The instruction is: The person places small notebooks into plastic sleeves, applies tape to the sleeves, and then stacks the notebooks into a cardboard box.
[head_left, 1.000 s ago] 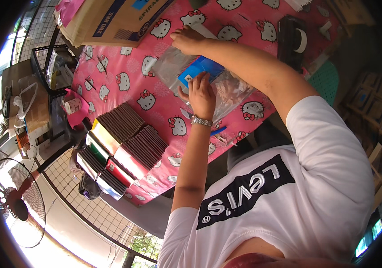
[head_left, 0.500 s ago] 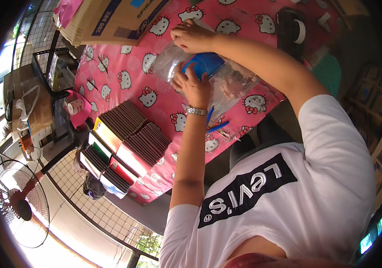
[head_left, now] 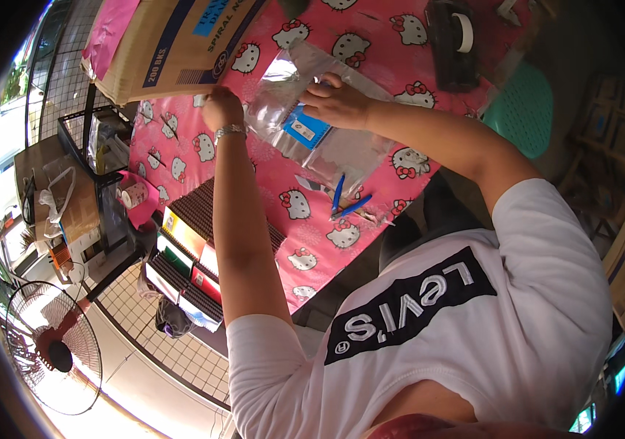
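My right hand [head_left: 336, 102] is over a small blue spiral notebook [head_left: 305, 132], its fingers bent around the notebook's far part. The notebook lies with a clear plastic bag [head_left: 352, 157] on the pink patterned tablecloth; I cannot tell whether it is inside or on top. My left hand [head_left: 222, 110], with a metal watch band at the wrist, is curled beside the lower corner of a cardboard box [head_left: 173, 55]. Its fingertips are hidden, as is anything in them. Blue-handled cutters [head_left: 349, 208] lie on the tablecloth near the table's front edge.
Stacked spiral notebooks [head_left: 188, 208] stand at the table's left, partly behind my left forearm. At the far right sits a black tape dispenser [head_left: 450, 55]. A teal stool [head_left: 523, 110] is beyond the right edge; a fan [head_left: 55, 355] stands lower left.
My left hand has left the notebook and moved left to the box. The right hand has come nearer onto the notebook, whose blue cover now shows a white label. The view has shifted slightly.
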The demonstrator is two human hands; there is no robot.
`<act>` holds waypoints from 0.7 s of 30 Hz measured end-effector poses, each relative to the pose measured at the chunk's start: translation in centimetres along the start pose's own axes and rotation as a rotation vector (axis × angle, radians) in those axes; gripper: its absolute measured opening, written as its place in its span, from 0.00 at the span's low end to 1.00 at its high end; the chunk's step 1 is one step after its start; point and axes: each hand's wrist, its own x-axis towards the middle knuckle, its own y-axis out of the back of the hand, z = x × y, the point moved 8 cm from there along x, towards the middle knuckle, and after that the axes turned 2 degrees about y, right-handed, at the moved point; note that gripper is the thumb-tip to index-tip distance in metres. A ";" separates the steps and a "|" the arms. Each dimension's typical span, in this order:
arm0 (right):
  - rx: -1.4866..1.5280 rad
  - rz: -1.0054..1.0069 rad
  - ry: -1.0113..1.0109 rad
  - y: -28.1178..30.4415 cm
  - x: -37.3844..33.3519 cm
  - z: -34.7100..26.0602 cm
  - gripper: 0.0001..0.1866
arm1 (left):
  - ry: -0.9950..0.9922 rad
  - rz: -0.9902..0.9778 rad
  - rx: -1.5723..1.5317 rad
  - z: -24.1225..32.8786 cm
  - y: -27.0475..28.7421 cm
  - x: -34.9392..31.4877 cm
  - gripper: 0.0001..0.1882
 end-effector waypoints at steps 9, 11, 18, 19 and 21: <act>-0.056 0.038 -0.077 -0.2 -1.9 2.3 0.04 | -0.381 -0.670 -0.574 10.1 -2.3 -9.7 0.11; -0.087 0.026 -0.041 -0.1 -1.6 1.7 0.05 | -0.353 -0.678 -0.601 8.9 -3.0 -7.3 0.09; -0.100 0.030 -0.006 -0.1 -1.2 1.3 0.05 | -0.303 -0.199 -0.809 7.3 1.8 -4.3 0.09; -0.109 0.026 -0.015 -0.1 -1.1 1.2 0.05 | -0.521 -0.347 -0.795 8.7 1.1 -7.6 0.11; -0.094 -0.063 -0.032 -0.3 -1.1 1.4 0.07 | -0.559 -0.393 -0.243 8.5 0.6 -12.6 0.18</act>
